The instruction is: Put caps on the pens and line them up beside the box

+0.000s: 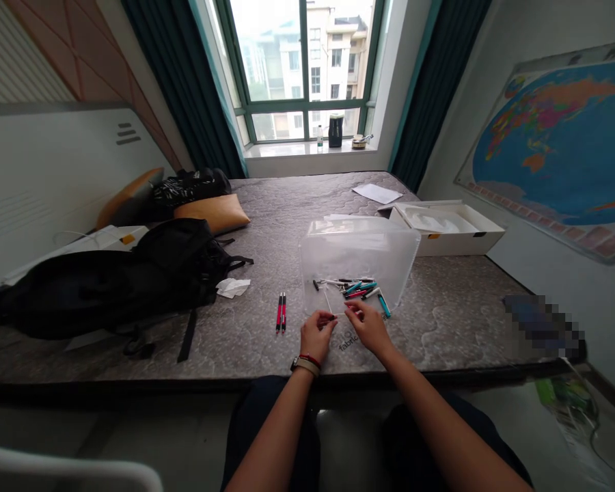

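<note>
Nearest the camera are the person's bare forearms (285,425), reaching up from dark trousers (271,413) to the edge of a quilted mattress (266,266). The left hand (316,336), with a wristwatch (306,366) and a red bracelet (310,358) at its wrist, has thumb and fingers drawn together in a pinch. The right hand (367,329) is angled toward it, its grip also narrowed to a pinch. A thin pale rod (341,314) spans the small gap between the hands, held at both ends; it is too small to tell which part of a pen it might be.

Just beyond the fingers, a heap of pens (359,287), black, white, teal and red, shows at the bottom of a translucent plastic bin (361,251). Two red-and-black pens (281,313) lie side by side on the mattress, left of the bin. A crumpled tissue (234,288) lies farther left, beside a black backpack (117,287). An open white box (448,232) is right of the bin.
</note>
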Tool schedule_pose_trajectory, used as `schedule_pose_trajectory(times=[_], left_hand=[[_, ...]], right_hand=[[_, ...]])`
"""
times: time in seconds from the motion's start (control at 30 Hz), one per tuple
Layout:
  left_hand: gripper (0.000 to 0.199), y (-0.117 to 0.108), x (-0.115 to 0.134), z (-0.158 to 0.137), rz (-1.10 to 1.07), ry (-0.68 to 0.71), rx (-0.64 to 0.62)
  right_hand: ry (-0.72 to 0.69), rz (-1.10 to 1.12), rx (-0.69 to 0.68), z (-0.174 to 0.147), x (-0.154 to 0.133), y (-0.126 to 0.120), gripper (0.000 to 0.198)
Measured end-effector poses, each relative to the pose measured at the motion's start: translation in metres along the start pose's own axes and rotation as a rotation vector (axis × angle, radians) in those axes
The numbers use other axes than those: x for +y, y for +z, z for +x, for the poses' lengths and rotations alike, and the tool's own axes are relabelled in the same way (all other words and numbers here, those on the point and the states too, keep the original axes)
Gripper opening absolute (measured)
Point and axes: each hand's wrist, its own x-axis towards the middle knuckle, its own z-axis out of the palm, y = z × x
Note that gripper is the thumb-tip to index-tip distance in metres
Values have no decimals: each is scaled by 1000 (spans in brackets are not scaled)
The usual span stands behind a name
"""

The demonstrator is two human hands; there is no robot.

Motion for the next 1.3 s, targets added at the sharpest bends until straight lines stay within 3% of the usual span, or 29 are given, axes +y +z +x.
schedule_pose_trajectory(times=[0.17, 0.43, 0.8, 0.9, 1.07, 1.3], left_hand=[[18, -12, -1, 18, -78, -21, 163], [15, -13, -4, 20, 6, 20, 128], [14, -2, 3, 29, -24, 94, 64], [14, -3, 4, 25, -6, 96, 74], [17, -5, 3, 24, -57, 63, 98], [23, -5, 3, 29, -123, 18, 159]], right_hand=[[62, -204, -141, 32, 17, 22, 16], [93, -472, -193, 34, 19, 66, 19], [190, -546, -260, 27, 20, 44, 14], [188, -522, -254, 27, 22, 44, 11], [218, -507, -253, 32, 21, 44, 25], [248, -604, -290, 35, 17, 44, 17]])
